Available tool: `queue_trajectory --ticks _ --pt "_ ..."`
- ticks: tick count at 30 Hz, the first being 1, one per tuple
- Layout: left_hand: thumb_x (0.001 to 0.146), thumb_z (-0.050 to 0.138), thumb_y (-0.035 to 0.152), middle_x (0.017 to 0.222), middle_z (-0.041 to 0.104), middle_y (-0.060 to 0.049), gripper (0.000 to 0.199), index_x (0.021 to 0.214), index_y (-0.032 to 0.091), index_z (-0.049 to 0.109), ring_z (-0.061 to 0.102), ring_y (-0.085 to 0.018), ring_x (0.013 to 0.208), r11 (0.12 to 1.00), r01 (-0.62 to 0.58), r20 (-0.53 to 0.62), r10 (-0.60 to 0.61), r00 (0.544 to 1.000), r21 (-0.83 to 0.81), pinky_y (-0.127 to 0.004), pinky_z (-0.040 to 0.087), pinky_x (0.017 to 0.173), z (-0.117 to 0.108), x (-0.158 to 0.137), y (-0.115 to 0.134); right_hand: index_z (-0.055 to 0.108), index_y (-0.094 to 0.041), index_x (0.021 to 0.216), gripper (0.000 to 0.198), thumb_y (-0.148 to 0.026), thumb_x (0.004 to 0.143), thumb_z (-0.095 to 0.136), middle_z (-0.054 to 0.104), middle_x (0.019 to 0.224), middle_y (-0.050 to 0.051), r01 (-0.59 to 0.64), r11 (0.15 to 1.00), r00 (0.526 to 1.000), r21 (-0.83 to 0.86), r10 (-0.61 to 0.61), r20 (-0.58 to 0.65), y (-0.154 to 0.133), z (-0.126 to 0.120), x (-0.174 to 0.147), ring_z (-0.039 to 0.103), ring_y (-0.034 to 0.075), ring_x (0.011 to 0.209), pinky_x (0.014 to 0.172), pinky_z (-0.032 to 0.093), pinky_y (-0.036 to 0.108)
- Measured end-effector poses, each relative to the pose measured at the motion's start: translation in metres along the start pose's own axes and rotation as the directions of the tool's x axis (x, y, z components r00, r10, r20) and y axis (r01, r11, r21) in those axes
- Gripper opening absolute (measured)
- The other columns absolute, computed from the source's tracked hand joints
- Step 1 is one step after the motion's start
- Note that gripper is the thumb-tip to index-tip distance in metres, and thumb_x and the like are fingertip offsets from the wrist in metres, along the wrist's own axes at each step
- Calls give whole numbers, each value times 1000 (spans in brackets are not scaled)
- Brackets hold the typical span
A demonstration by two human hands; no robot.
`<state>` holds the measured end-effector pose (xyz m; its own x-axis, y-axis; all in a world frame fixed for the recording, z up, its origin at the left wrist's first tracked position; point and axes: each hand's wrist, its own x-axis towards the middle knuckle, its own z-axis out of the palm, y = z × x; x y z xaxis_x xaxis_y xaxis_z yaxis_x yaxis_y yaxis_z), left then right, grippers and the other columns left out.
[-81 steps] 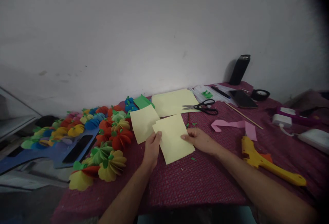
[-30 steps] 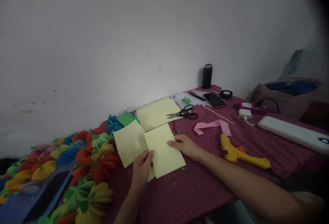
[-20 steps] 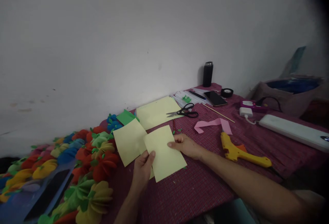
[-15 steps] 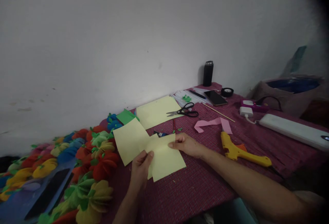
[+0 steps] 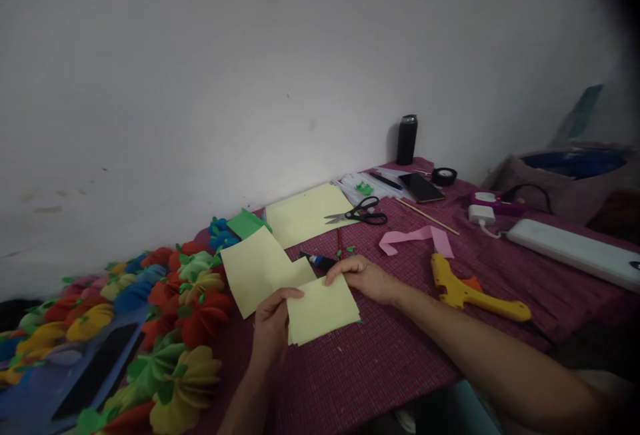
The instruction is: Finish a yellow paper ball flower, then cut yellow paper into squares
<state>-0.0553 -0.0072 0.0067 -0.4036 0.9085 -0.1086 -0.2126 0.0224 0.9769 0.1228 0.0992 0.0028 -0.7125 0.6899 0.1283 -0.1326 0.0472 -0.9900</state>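
Note:
Pale yellow paper sheets (image 5: 323, 312) are held in both hands, their lower edges slightly offset from one another. My left hand (image 5: 273, 322) pinches their left side, thumb along the top edge. At the upper right corner my right hand (image 5: 363, 278) grips the same sheets with its fingers bent over the edge. Just behind lies another yellow sheet (image 5: 257, 268) on the table, partly under a smaller yellow piece. A dark blue and black tool, perhaps a cutter (image 5: 323, 262), lies partly hidden behind my right hand.
Colourful paper pumpkins (image 5: 193, 382) crowd the left. Behind are a yellow paper stack (image 5: 300, 212), scissors (image 5: 357, 212), a phone (image 5: 423, 187) and a black can (image 5: 407, 140). On the right lie a pink strip (image 5: 417, 238), a yellow glue gun (image 5: 475, 298) and a white power bank-like bar (image 5: 570, 252).
The held sheets have come together into a more even stack and tilted, with their top edge lower. Both hands have shifted only slightly. A smaller yellow piece behind them shows more.

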Motion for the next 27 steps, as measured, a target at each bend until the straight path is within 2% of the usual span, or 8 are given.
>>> queue_trajectory --ticks 5,11,14,16,18,20,23,27 --pt "58 65 28 45 53 4 15 62 15 61 42 -7 39 999 27 2 -27 1000 -17 -17 27 40 4 -4 5 70 -17 76 17 -22 72 54 65 70 -1 16 1000 999 22 -17 39 -4 2 -1 54 10 61 59 39 21" --pt "60 64 27 47 54 4 13 63 16 58 41 -7 38 998 54 38 -53 998 -44 -17 27 41 3 -4 6 70 -16 78 19 -18 70 53 65 72 -1 29 1000 997 -5 -29 73 -3 -1 -2 54 12 67 64 39 22" --pt "61 62 25 46 52 5 10 63 17 58 42 -7 38 997 62 41 -60 997 -46 -17 28 41 1 -3 5 70 -16 82 22 -20 73 50 64 74 0 81 995 991 -52 -75 107 -3 -5 -4 53 13 69 66 38 23" --pt "61 59 22 54 58 3 7 65 16 58 48 -9 44 996 39 79 -33 996 -75 -18 32 44 -1 -2 5 70 -15 81 25 -26 77 48 63 73 1 125 985 988 -119 -113 107 -4 -6 -5 52 13 68 64 37 23" --pt "60 58 21 78 66 -1 15 74 17 57 57 -13 60 990 4 147 17 989 -139 -21 41 54 -1 -2 6 69 -13 79 29 -33 79 49 62 69 2 131 973 990 -190 -117 85 -6 -5 -6 50 12 64 60 36 22" --pt "62 58 24 98 65 -5 28 89 20 54 61 -18 74 986 -14 170 43 984 -167 -27 45 62 0 -1 6 69 -11 79 28 -35 77 54 61 67 2 126 965 991 -231 -111 75 -7 -2 -6 50 11 60 56 36 22" --pt "69 62 30 90 65 -5 45 109 23 43 62 -18 71 1000 -11 140 13 990 -17 -29 47 62 4 -2 4 68 -11 79 24 -32 74 58 61 68 3 159 954 984 -252 -133 120 -4 2 -5 50 11 59 55 37 22" --pt "67 69 30 77 65 -3 62 119 20 37 61 -17 63 993 8 203 -33 979 121 -27 48 57 8 -3 1 65 -13 84 21 -30 71 61 55 60 -2 147 952 986 -267 -120 114 1 4 -3 43 7 51 48 34 19"
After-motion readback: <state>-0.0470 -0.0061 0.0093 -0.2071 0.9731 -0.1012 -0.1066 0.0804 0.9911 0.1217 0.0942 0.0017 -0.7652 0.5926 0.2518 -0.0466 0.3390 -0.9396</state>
